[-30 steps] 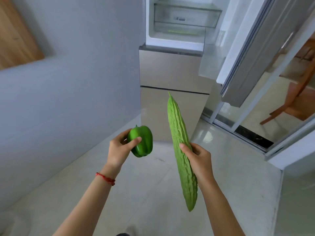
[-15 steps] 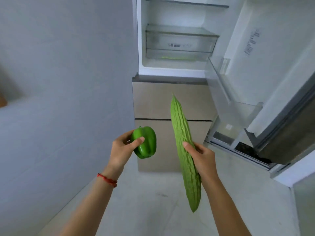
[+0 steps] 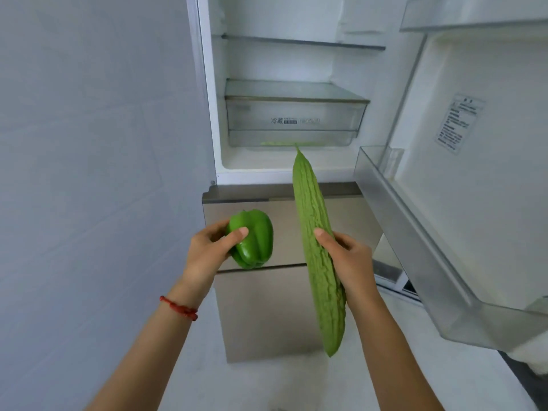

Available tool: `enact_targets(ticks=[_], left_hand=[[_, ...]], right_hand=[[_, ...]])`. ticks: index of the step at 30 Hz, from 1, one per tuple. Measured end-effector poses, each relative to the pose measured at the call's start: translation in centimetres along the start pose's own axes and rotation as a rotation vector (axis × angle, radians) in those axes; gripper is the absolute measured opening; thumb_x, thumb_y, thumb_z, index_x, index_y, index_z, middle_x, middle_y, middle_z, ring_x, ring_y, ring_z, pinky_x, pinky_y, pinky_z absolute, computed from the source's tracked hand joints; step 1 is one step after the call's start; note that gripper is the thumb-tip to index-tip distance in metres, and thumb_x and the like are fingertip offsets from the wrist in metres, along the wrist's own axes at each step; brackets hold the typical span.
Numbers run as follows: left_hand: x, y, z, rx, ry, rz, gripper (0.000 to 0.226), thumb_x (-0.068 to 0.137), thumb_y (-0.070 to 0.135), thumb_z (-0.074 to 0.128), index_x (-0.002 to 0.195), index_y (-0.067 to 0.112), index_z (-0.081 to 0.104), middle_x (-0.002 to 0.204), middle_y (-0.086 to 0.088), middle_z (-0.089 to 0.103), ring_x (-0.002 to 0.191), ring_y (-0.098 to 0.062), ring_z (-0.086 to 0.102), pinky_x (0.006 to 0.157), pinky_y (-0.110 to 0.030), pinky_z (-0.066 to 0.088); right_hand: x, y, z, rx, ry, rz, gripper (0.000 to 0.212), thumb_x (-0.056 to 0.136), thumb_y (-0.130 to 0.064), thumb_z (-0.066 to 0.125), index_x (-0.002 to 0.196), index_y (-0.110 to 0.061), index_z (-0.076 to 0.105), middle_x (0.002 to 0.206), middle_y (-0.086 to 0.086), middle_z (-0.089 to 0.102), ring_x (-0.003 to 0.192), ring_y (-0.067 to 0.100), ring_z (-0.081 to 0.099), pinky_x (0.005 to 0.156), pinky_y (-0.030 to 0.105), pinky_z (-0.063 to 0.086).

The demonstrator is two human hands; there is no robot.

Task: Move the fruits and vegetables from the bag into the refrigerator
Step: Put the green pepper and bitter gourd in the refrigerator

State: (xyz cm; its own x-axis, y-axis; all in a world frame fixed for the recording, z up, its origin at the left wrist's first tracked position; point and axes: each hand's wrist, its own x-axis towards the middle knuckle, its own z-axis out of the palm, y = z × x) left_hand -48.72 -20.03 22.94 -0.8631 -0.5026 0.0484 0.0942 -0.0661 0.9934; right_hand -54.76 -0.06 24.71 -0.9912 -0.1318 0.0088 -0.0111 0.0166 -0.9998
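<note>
Left hand [image 3: 207, 256] wraps a green bell pepper [image 3: 252, 238], thumb across its near face. Right hand [image 3: 350, 262] grips a bitter gourd [image 3: 318, 250] mid-length, tip pointing far. Beyond: open refrigerator [image 3: 207, 120], clear crisper drawer [image 3: 293, 120], something green beneath it.

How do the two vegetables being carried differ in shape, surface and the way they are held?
The green bell pepper is short, blocky and glossy; the bitter gourd is long, tapered and warty, with a duller skin. The left hand cups the pepper from its side, whereas the right hand holds the gourd near its middle, pointing it at the open refrigerator. Both are green and outside the fridge.
</note>
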Motion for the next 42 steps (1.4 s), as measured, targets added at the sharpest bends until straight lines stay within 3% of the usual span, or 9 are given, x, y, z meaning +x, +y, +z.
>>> enact_targets(ticks=[4,9,13,19,28,32,37,42], left_hand=[[4.6,1.7,1.6,-0.038,-0.008,0.021,0.033,0.081,0.015,0.064,0.113,0.007,0.062,0.104,-0.007,0.069,0.095,-0.019,0.066,0.084,-0.031,0.054],[9.4,3.6,3.1,-0.087,-0.016,0.041,0.026,0.081,0.013,0.064,0.107,0.01,0.064,0.099,-0.004,0.07,0.086,-0.014,0.068,0.076,-0.025,0.056],[12.8,4.3,3.8,-0.103,-0.041,0.048,0.025,0.081,0.015,0.064,0.106,0.011,0.065,0.097,-0.007,0.07,0.087,-0.019,0.068,0.071,-0.028,0.057],[17.6,5.1,5.4,-0.12,-0.106,0.056,0.015,0.083,0.013,0.062,0.097,0.013,0.067,0.094,-0.005,0.069,0.084,-0.014,0.067,0.067,-0.02,0.055],[24.7,7.3,7.0,-0.145,-0.172,0.095,0.019,0.083,0.012,0.062,0.101,0.008,0.064,0.091,-0.004,0.067,0.08,-0.012,0.065,0.061,-0.016,0.054],[27.3,8.0,7.4,-0.161,-0.176,0.108,0.016,0.083,0.012,0.062,0.099,0.011,0.064,0.092,-0.004,0.067,0.081,-0.012,0.065,0.06,-0.016,0.054],[30.6,8.8,8.0,-0.191,-0.163,0.097,0.01,0.081,0.012,0.063,0.091,0.013,0.066,0.089,-0.003,0.068,0.075,-0.01,0.067,0.059,-0.017,0.054],[33.2,9.5,8.8,-0.261,-0.147,0.078,0.007,0.082,0.011,0.063,0.088,0.011,0.067,0.086,-0.003,0.07,0.075,-0.012,0.067,0.056,-0.018,0.053]], right_hand=[[4.6,-2.3,0.8,0.012,-0.002,-0.023,0.009,0.079,-0.03,0.07,0.071,-0.025,0.068,0.07,-0.002,0.071,0.056,0.004,0.065,0.051,0.015,0.051],[8.9,-4.6,1.5,0.015,0.007,-0.05,0.013,0.078,-0.031,0.07,0.074,-0.019,0.071,0.073,0.003,0.071,0.065,0.013,0.067,0.062,0.026,0.055],[11.2,-5.6,1.2,0.019,0.019,-0.068,0.012,0.079,-0.029,0.07,0.07,-0.02,0.07,0.064,-0.002,0.07,0.055,0.006,0.065,0.05,0.017,0.051],[14.1,-6.3,0.5,0.012,0.104,-0.086,0.012,0.079,-0.03,0.07,0.069,-0.022,0.071,0.058,-0.007,0.07,0.052,0.005,0.065,0.045,0.012,0.047],[20.6,-9.2,2.7,-0.025,0.14,-0.136,0.014,0.079,-0.03,0.07,0.068,-0.022,0.069,0.067,0.0,0.07,0.056,0.009,0.065,0.054,0.019,0.053],[23.7,-10.1,3.7,-0.022,0.151,-0.128,0.016,0.078,-0.029,0.071,0.075,-0.014,0.072,0.074,0.011,0.072,0.066,0.022,0.067,0.068,0.033,0.056],[27.3,-11.5,4.1,-0.007,0.136,-0.122,0.017,0.079,-0.028,0.071,0.066,-0.018,0.067,0.06,-0.002,0.067,0.046,0.005,0.063,0.043,0.013,0.048],[30.8,-12.6,4.2,0.019,0.112,-0.094,0.019,0.077,-0.03,0.072,0.065,-0.016,0.066,0.06,-0.001,0.068,0.048,0.007,0.064,0.047,0.016,0.051]])
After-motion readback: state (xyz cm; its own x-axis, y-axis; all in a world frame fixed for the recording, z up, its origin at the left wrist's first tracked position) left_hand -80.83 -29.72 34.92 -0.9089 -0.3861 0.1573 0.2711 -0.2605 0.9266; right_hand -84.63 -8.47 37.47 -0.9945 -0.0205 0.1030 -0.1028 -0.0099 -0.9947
